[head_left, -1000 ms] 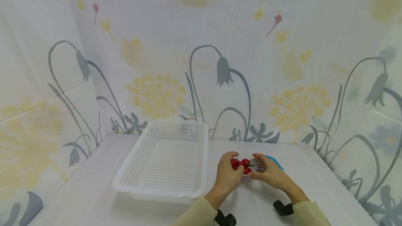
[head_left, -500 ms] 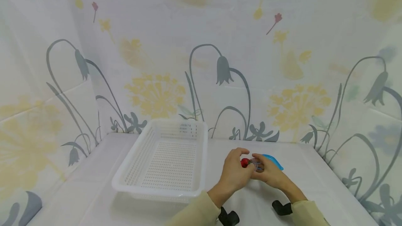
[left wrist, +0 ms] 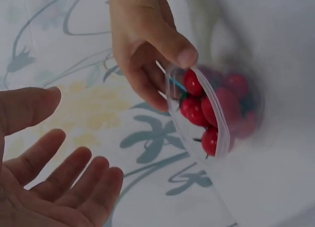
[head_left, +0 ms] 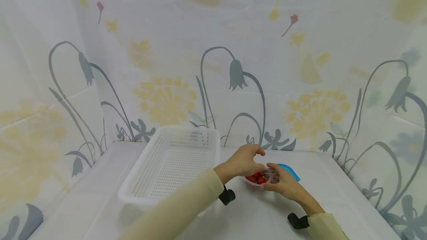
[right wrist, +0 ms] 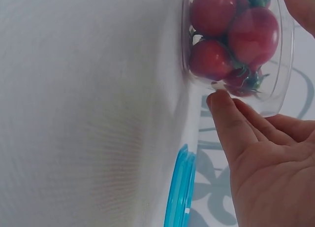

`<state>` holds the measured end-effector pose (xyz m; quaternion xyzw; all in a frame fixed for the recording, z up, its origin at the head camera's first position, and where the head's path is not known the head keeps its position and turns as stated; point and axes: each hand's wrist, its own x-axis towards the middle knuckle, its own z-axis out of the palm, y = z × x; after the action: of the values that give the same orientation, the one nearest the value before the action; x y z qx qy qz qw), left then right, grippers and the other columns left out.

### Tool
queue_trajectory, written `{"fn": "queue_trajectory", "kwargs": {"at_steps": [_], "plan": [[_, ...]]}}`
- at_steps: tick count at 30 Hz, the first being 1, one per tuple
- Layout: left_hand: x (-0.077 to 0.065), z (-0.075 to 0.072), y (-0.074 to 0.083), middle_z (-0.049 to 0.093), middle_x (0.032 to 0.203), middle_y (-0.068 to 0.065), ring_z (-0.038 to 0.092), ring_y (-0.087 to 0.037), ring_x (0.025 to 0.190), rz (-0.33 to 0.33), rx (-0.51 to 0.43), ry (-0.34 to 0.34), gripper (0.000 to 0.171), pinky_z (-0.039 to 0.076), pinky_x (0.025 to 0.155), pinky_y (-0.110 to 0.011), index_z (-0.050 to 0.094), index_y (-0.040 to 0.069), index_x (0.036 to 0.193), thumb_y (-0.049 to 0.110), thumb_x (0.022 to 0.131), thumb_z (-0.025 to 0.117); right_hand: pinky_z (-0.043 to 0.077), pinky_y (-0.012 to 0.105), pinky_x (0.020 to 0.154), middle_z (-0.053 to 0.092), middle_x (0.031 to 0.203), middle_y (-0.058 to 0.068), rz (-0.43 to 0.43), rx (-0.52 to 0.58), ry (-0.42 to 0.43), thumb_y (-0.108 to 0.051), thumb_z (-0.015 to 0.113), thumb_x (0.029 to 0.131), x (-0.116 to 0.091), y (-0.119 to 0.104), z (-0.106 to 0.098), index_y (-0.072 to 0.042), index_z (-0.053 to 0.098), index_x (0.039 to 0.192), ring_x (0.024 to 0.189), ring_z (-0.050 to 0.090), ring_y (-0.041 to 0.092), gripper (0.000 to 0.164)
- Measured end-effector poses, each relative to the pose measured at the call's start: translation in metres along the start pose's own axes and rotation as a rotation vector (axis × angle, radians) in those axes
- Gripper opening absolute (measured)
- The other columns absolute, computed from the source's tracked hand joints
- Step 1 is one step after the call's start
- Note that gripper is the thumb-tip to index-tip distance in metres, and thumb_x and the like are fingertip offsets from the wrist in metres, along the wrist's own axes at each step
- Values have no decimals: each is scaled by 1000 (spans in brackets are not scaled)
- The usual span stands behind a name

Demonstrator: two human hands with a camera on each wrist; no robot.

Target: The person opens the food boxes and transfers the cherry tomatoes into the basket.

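My right hand holds the right side of a clear plastic tub, with the thumb on its rim in the left wrist view. Several red cherry tomatoes with green stems lie inside; the tub looks upright on the table. My left hand is raised just above and behind the tub. In the left wrist view the left hand has its fingers spread and nothing in it, apart from the tub.
A white perforated plastic basket stands on the white table to the left, partly covered by my left sleeve. A blue lid lies behind my right hand. A flower-patterned cloth hangs behind.
My left hand has come off the tub's left side, moving up and away to the back left. The tub and tomatoes show again. My right hand stays at the tub.
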<state>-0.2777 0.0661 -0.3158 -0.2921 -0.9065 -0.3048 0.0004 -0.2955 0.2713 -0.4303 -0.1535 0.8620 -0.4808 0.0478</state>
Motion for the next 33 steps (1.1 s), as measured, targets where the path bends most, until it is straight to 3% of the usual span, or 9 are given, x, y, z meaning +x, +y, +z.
{"fn": "queue_trajectory", "kwargs": {"at_steps": [5,11,20,25,33], "plan": [[11,-3,-10,56,109,7,52,-11,102,56,83,-148,35,44,78,-20,59,18,108,20,76,71,47,32,83,42,129,15,-9,16,-9,-28,74,73,1,1,3,-3,23,138,110,50,28,86],[23,5,-20,57,105,7,53,-9,95,16,129,-276,35,45,70,-19,59,21,103,14,72,75,47,34,81,39,130,17,-10,53,-31,-27,74,73,1,0,7,-7,22,137,107,52,29,85],[44,22,-32,59,105,2,52,-9,93,15,131,-320,35,46,68,-20,63,18,104,10,72,74,44,41,87,36,135,17,27,71,-18,-27,75,73,-2,-6,5,-13,23,137,117,43,36,83],[50,26,-31,58,104,3,52,-8,91,7,107,-320,33,46,70,-21,64,20,103,9,73,74,42,44,89,36,135,16,29,54,-9,-30,74,72,-2,-6,2,-15,24,136,119,41,36,82],[55,45,-38,59,101,6,51,-6,89,-21,102,-312,32,46,75,-23,65,19,102,7,73,73,43,41,89,36,134,13,35,44,-18,-32,74,73,0,3,2,-20,26,135,118,44,33,80]]}}
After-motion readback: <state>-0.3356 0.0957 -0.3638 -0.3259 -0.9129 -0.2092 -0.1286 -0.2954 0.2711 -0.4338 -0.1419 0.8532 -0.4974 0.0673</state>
